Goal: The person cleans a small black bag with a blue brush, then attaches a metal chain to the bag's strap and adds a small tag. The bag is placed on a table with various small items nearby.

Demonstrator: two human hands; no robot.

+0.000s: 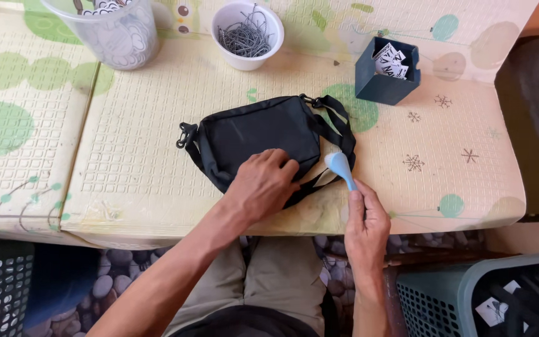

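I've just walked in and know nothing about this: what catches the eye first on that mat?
A small black fabric shoulder bag lies flat mid-mat, with the left hand pressing its lower edge. Just right of it, the right hand holds a light blue plastic tool whose rounded tip touches the bag's black strap. Behind stand a white bowl of metal clips and a dark blue box of tags.

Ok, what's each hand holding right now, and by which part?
Right hand grips a light blue tool by its lower end. Left hand holds nothing; it presses flat on the black bag.
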